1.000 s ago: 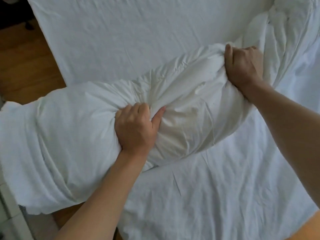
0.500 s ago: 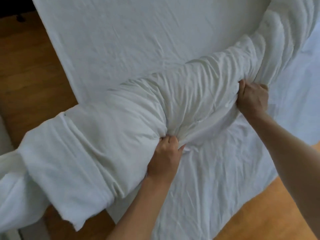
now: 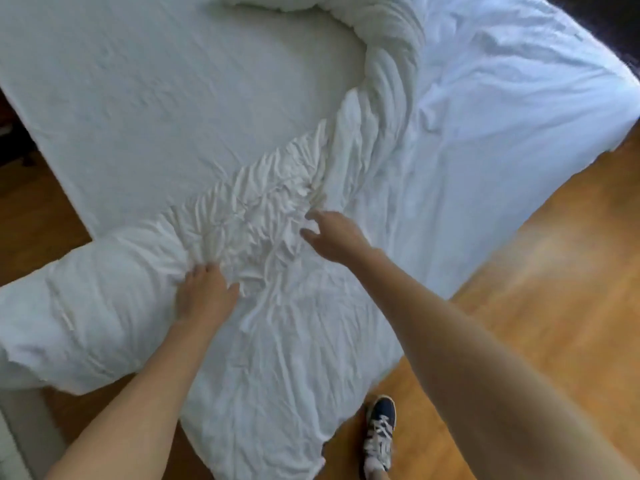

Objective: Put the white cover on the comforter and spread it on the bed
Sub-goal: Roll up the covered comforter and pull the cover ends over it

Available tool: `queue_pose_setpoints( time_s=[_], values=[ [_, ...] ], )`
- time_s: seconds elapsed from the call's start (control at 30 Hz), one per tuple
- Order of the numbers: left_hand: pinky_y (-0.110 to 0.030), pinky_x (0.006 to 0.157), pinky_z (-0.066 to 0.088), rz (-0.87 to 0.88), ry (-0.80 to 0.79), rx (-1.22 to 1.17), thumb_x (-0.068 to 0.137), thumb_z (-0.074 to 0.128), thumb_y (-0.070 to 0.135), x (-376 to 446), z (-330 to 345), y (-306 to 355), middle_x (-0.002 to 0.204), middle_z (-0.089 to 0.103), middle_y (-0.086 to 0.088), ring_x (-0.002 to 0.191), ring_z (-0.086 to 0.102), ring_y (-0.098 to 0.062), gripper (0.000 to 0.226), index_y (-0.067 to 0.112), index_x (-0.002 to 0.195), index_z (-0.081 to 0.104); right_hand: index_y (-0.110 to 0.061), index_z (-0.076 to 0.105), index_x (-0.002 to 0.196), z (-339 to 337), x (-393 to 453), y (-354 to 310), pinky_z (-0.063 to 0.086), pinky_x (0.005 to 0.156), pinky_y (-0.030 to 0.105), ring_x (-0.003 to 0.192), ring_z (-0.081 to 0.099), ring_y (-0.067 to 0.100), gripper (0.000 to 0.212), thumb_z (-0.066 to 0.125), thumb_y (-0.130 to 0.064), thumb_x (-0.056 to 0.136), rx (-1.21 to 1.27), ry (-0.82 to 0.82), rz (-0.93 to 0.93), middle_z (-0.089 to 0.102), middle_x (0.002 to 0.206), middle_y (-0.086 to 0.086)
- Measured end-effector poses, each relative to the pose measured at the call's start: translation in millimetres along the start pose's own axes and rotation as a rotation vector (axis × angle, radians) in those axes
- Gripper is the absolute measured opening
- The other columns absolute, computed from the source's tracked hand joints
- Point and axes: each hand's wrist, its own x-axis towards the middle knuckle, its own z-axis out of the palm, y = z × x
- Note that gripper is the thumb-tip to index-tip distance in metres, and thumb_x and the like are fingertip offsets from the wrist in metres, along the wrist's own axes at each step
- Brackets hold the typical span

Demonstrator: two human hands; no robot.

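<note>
A long white roll, the comforter (image 3: 86, 306) wrapped in the white cover (image 3: 277, 358), lies across the bed (image 3: 138, 98) from the lower left to the upper right. Its left end overhangs the bed's edge. The middle of the roll is bunched into many small folds (image 3: 263, 202), and the far part is twisted (image 3: 388, 81). The flat part of the cover hangs over the near edge of the bed. My left hand (image 3: 204, 296) grips the bunched fabric at the near side of the roll. My right hand (image 3: 332, 233) hovers by the folds with fingers loose, holding nothing.
Wooden floor (image 3: 536, 271) surrounds the bed on the right and left. My foot in a dark sneaker (image 3: 379, 431) stands by the hanging cover. A grey surface (image 3: 20, 427) is at the lower left. A dark object (image 3: 616, 26) fills the top right corner.
The roll, held up before, now lies on the bed. My right hand has let go of it and opened. My left hand still holds the fabric, lower and further left.
</note>
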Motion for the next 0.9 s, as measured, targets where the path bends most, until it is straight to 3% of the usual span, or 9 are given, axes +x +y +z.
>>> queue_pose_setpoints(
  time_s=[0.13,0.27,0.37,0.63,0.9],
  values=[
    [-0.046,0.094,0.042,-0.138,0.013,-0.018,0.093,0.056,0.033,-38.8,-36.1,46.9,0.129,0.047,-0.026,0.120,0.046,-0.041,0.050,-0.002,0.127,0.047,-0.017,0.051,0.136,-13.7,-86.5,73.4,0.036,0.102,0.033,0.129,0.046,0.024,0.043,0.047,-0.039,0.098,0.244,-0.139,0.125,0.052,0.140,0.005],
    [-0.042,0.100,0.040,-0.113,-0.177,-0.066,0.097,0.047,0.033,-108.8,-52.0,138.5,0.137,0.045,-0.019,0.126,0.044,-0.035,0.048,0.006,0.136,0.043,-0.017,0.054,0.132,-59.7,-179.3,160.2,0.042,0.097,0.033,0.122,0.052,0.021,0.039,0.044,-0.037,0.099,0.353,-0.167,0.272,0.057,0.134,0.001],
    [-0.037,0.099,0.041,0.025,-0.289,-0.087,0.098,0.043,0.037,-159.7,-68.0,237.1,0.137,0.047,-0.013,0.123,0.047,-0.030,0.046,0.013,0.137,0.044,-0.016,0.054,0.131,-117.8,-235.6,215.4,0.047,0.090,0.032,0.113,0.057,0.019,0.038,0.043,-0.035,0.099,0.379,-0.132,0.331,0.060,0.128,0.001],
    [-0.029,0.087,0.044,0.486,-0.362,-0.098,0.099,0.042,0.037,-235.1,-105.5,448.9,0.134,0.054,-0.003,0.114,0.056,-0.020,0.041,0.018,0.136,0.046,-0.014,0.053,0.131,-223.6,-295.9,313.4,0.054,0.085,0.038,0.099,0.062,0.019,0.037,0.041,-0.031,0.101,0.478,-0.006,0.454,0.062,0.121,0.002],
    [-0.031,0.076,0.040,0.798,-0.357,0.329,0.097,0.042,0.031,-181.5,-105.6,566.8,0.122,0.060,-0.004,0.107,0.059,-0.023,0.034,0.015,0.125,0.053,-0.017,0.053,0.132,-257.1,-304.9,428.4,0.051,0.091,0.031,0.110,0.058,0.014,0.036,0.044,-0.033,0.101,0.598,0.117,0.603,0.060,0.127,0.000]
  ],
)
